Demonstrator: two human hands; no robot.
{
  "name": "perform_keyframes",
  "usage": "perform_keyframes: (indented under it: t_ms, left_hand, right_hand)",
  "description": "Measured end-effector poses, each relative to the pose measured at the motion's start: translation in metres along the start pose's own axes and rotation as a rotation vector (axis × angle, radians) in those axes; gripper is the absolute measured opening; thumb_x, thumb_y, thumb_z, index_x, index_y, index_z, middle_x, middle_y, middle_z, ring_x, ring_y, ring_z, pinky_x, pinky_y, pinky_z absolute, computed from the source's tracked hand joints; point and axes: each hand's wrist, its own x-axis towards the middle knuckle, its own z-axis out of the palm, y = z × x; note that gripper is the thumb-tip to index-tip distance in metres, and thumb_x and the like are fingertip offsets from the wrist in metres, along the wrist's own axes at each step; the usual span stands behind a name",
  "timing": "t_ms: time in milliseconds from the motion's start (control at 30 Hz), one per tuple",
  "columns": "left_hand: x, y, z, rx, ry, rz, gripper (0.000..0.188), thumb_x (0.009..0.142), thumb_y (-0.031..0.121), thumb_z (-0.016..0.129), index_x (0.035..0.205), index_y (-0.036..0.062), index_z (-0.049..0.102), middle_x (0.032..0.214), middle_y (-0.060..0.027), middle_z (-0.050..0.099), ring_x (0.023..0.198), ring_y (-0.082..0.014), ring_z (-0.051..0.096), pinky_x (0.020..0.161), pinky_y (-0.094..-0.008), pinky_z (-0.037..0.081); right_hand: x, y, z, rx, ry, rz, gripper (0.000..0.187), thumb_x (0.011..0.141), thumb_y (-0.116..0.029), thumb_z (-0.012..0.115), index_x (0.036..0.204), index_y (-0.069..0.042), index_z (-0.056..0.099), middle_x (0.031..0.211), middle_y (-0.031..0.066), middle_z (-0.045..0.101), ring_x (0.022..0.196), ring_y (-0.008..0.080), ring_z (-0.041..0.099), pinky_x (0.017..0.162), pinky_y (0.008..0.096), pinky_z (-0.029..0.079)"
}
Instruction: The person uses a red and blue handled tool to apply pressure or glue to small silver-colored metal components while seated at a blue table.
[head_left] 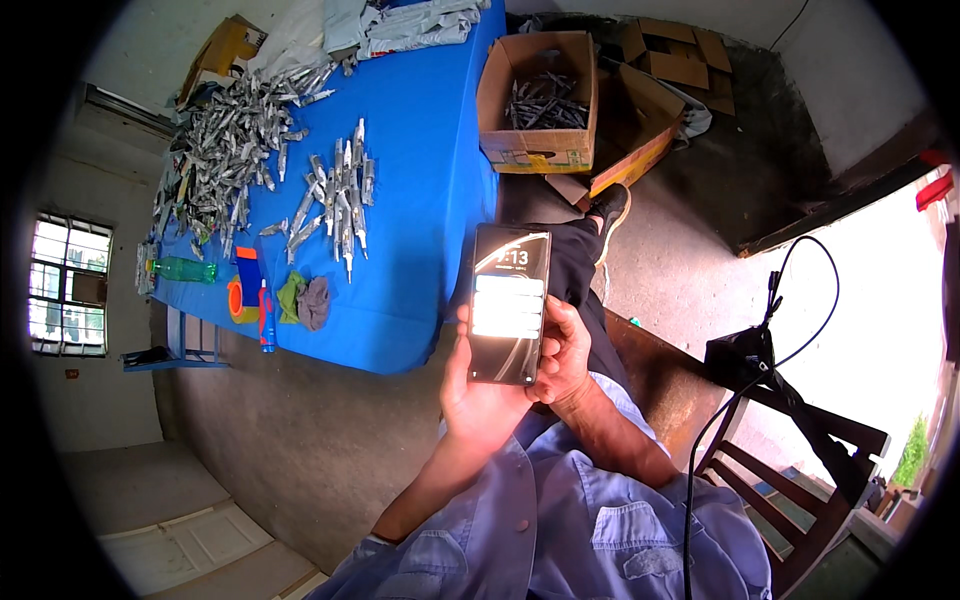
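Observation:
A dark smartphone (508, 355) with a lit screen stands upright in front of me, above my lap. My left hand (478, 395) cradles its lower left side from beneath. On the opposite edge, my right hand (565, 355) is closed round the lower right corner, thumb along the side. Fingers behind the phone are hidden. Beyond it to the left lies a blue-covered table (415, 190), where a small group of slim grey tubes (345, 200) sits apart from a large heap of similar tubes (230, 140).
Near the table's front edge lie an orange tape roll (236, 298), a green bottle (185, 269), and green and grey cloths (302, 300). A cardboard box (540, 150) holding more tubes stands right of the table. A black cable (700, 440) hangs by the wooden chair (790, 490) at my right.

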Motion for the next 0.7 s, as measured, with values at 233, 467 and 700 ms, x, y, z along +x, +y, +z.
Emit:
perform_keyframes:
  t_ms: [233,467,700]
  left_hand:
    - [0.0,0.001,0.0,0.034,-0.016,-0.01,0.062,0.109,0.056,0.041,0.156,0.0163,0.043,0.133,-0.026,0.065,0.11,-0.0424,0.07,0.081,-0.0502,0.062]
    - [0.0,0.002,0.001,0.009,0.024,0.017,0.062,0.109,0.057,0.04,0.156,0.0166,0.044,0.132,-0.0292,0.064,0.107,-0.0419,0.07,0.075,-0.0471,0.061]
    - [-0.004,0.005,-0.007,0.054,0.054,0.022,0.071,0.107,0.062,0.039,0.153,0.0089,0.046,0.128,-0.0316,0.066,0.099,-0.0387,0.071,0.068,-0.0462,0.057]
  right_hand:
    - [-0.012,-0.012,-0.011,-0.255,0.176,-0.059,0.077,0.102,-0.049,0.047,0.155,0.006,0.038,0.151,0.032,0.05,0.134,0.0456,0.056,0.113,0.0478,0.05]
    - [-0.01,-0.015,-0.016,-0.269,0.192,-0.05,0.078,0.103,-0.048,0.047,0.156,0.007,0.035,0.154,0.0315,0.047,0.138,0.0449,0.052,0.113,0.0462,0.051]
    - [-0.017,-0.02,-0.026,-0.254,0.203,-0.042,0.063,0.102,-0.047,0.051,0.14,0.003,0.054,0.098,0.0123,0.066,0.086,0.029,0.071,0.07,0.0448,0.066]
